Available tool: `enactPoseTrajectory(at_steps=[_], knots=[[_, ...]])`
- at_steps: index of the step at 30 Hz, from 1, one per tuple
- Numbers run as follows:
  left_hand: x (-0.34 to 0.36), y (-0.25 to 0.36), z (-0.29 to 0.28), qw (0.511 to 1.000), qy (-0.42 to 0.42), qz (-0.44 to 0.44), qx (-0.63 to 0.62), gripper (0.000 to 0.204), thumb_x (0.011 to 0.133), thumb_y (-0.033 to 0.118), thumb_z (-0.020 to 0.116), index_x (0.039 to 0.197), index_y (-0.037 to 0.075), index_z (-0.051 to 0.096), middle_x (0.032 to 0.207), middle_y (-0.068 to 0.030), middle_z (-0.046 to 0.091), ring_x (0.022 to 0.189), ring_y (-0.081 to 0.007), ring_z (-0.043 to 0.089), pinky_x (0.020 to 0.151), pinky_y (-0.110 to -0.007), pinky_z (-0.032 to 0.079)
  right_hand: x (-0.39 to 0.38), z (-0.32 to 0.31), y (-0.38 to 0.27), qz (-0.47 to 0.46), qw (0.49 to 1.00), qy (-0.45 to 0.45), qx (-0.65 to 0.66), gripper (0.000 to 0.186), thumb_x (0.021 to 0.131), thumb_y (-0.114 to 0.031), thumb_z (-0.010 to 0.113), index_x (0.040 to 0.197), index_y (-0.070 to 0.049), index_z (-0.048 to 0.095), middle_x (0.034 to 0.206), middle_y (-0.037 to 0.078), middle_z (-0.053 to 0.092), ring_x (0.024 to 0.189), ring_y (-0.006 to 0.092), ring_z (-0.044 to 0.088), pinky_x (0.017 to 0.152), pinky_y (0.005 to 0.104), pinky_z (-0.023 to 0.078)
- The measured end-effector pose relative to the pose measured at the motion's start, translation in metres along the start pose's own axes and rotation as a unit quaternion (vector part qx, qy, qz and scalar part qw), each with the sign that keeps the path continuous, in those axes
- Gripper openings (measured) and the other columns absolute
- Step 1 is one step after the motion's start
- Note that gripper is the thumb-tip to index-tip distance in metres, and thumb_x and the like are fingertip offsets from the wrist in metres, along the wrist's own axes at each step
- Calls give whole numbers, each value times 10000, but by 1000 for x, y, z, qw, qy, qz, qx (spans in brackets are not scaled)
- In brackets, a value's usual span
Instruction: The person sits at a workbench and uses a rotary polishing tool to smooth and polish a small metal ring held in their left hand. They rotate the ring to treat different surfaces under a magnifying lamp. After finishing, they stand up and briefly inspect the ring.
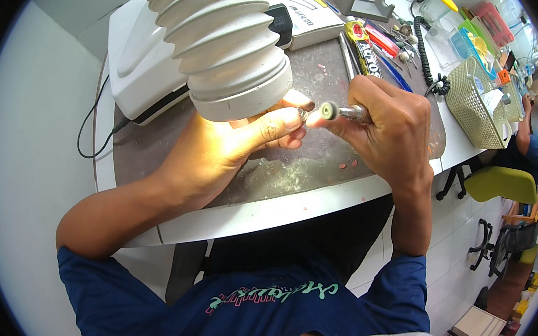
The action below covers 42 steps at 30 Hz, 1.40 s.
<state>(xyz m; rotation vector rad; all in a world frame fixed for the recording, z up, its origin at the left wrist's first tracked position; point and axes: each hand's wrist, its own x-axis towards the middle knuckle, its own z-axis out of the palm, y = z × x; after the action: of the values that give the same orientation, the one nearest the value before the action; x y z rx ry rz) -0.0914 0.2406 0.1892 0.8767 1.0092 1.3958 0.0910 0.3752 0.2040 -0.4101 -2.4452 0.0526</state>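
Under the mouth of a white ribbed suction hose [224, 42], my left hand [229, 139] pinches a small shiny metal piece [303, 114] between thumb and fingers. Its exact kind is too small to make out. My right hand [394, 117] is closed around a metal rotary handpiece [358, 113], whose round greenish wheel tip [328, 110] points left toward that piece. A narrow gap shows between wheel and piece. Both hands are over a grey-brown work mat [239, 189] with pale dust and a few pink crumbs [348, 164] on it.
A white machine [141, 64] and a box [315, 28] stand behind the hose. A yellow tube [360, 44], blue pens and several small tools lie at the back right. Beyond them are a coiled black cord [424, 48] and a woven basket [469, 108]. Another person [526, 148] sits far right.
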Motion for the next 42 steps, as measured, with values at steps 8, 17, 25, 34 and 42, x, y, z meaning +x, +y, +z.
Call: enactPoseTrajectory(at_steps=[8,17,25,34,42], knots=[[-2,2,4,1000,19,3,11,282,958,118,645,1182,-51,616,1004,-109,674,908,-152,655,825,-264,545,0,3,0,8,1000,7,-8,497,687,-408,841,653,-60,488,547,47,454,460,196,434,441,336,334],[-6,7,3,999,25,-33,-31,292,967,126,621,1237,37,552,1141,-73,632,1085,-147,604,942,-308,490,2,4,1,-22,1000,7,-17,663,641,-676,740,607,-89,433,523,14,446,403,156,443,400,321,346],[-5,8,3,999,18,-32,-23,244,961,100,624,1187,28,567,1110,-82,644,1010,-153,629,894,-312,514,3,4,0,-19,1000,-16,-17,682,656,-712,702,617,-79,451,526,23,466,399,183,448,394,329,350],[-5,8,4,999,14,-38,21,210,973,93,604,1162,18,553,1098,-97,635,983,-155,630,867,-305,521,3,2,-2,-26,999,-36,-27,675,667,-709,700,626,-73,477,538,34,491,415,197,489,397,330,367],[-4,4,3,1000,6,-16,22,229,988,106,581,1194,23,525,1095,-94,614,995,-147,613,876,-310,515,4,2,-2,-34,999,-34,-25,669,668,-704,703,633,-73,483,549,36,503,427,200,510,405,327,378]])
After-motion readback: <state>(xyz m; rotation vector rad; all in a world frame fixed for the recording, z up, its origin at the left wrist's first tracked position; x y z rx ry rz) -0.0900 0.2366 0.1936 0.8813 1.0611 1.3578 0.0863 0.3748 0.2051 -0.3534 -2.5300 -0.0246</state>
